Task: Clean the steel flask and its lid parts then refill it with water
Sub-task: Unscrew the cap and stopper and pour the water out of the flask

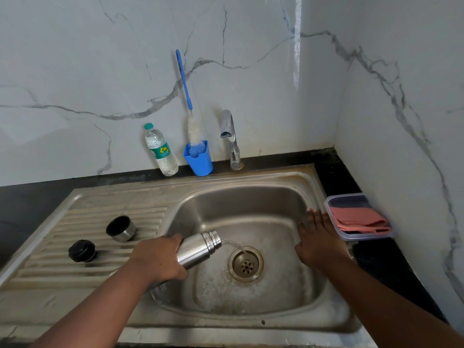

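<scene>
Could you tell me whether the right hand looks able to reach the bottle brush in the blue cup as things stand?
Probably yes. The right hand is open and holds nothing, resting at the sink's right rim. The bottle brush stands upright in the blue cup behind the basin, handle free. Only the tap stands close beside it.

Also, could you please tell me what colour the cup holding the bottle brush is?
The cup is blue, shown in the head view.

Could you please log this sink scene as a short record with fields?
flask: steel flask tilted, pouring water toward drain
left hand: left hand grips flask body
right hand: right hand open, resting on sink wall
lid parts: steel cup and black stopper on drainboard
tap: tap not running
</scene>
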Demonstrator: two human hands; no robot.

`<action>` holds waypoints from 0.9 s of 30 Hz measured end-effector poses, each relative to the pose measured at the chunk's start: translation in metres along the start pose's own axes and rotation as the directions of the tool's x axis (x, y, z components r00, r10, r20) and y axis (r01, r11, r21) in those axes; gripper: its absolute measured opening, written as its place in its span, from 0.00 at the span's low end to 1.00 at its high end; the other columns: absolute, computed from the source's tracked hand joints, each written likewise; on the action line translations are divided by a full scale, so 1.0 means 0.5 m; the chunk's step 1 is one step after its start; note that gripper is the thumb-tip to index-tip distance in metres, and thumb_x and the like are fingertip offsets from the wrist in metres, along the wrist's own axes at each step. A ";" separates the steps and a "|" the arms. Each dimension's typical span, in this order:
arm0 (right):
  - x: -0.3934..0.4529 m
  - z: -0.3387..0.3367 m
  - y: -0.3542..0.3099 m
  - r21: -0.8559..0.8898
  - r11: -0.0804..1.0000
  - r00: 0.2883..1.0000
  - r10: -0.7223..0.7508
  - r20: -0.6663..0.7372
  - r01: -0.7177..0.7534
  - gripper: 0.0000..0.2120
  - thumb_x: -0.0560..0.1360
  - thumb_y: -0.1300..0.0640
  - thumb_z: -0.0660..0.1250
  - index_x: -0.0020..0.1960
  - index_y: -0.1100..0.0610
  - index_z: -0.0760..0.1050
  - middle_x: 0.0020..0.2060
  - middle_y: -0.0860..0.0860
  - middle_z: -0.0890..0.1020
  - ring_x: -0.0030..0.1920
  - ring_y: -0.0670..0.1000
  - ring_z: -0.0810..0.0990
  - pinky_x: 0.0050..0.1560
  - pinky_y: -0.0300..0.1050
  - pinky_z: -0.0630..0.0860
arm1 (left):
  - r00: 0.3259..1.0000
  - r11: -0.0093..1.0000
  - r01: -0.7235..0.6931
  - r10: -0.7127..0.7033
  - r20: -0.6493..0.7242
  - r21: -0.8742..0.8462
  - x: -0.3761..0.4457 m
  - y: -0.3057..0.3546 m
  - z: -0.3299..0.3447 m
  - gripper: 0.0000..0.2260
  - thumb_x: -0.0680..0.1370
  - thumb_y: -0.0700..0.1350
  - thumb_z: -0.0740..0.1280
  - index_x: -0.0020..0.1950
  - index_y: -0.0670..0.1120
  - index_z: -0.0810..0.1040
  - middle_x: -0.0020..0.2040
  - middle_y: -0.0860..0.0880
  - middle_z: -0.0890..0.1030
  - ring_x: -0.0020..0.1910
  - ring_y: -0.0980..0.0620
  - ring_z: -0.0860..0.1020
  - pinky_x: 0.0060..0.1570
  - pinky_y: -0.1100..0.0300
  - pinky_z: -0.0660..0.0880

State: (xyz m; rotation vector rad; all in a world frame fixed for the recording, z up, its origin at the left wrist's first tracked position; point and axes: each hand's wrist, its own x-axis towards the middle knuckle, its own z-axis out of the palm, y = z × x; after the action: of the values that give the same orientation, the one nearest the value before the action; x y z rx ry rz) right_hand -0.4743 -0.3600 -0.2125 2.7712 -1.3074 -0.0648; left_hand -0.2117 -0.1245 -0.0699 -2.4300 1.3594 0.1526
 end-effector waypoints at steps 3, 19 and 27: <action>-0.001 0.000 0.000 -0.001 1.000 1.000 0.000 -0.001 0.000 0.29 0.63 0.49 0.53 0.48 0.66 0.83 0.56 0.72 0.78 0.56 0.72 0.77 0.64 0.60 0.58 | 1.000 1.000 -0.008 0.008 0.001 -0.004 0.001 0.000 -0.001 0.31 0.61 0.65 0.69 0.61 0.57 0.70 0.54 0.54 0.79 0.50 0.50 0.80 0.40 0.59 0.69; -0.001 -0.002 -0.002 -0.001 1.000 1.000 0.001 -0.023 -0.001 0.28 0.61 0.49 0.55 0.46 0.65 0.84 0.55 0.72 0.78 0.55 0.72 0.78 0.64 0.58 0.58 | 0.999 0.999 -0.033 0.033 -0.003 0.030 0.005 -0.004 -0.005 0.30 0.61 0.65 0.68 0.61 0.57 0.69 0.50 0.54 0.78 0.47 0.51 0.79 0.39 0.59 0.71; -0.001 0.001 -0.002 -0.002 1.000 1.000 -0.006 -0.025 0.006 0.29 0.62 0.49 0.53 0.47 0.66 0.83 0.55 0.72 0.78 0.56 0.72 0.78 0.64 0.58 0.58 | 0.999 0.997 -0.041 0.040 0.011 0.065 0.009 0.003 -0.012 0.30 0.62 0.63 0.69 0.61 0.56 0.69 0.51 0.54 0.77 0.47 0.50 0.79 0.39 0.59 0.68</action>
State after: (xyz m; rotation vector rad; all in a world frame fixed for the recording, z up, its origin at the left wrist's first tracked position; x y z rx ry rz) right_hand -0.4739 -0.3593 -0.2130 2.7647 -1.2931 -0.0321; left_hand -0.2109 -0.1310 -0.0660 -2.3467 1.3878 0.1284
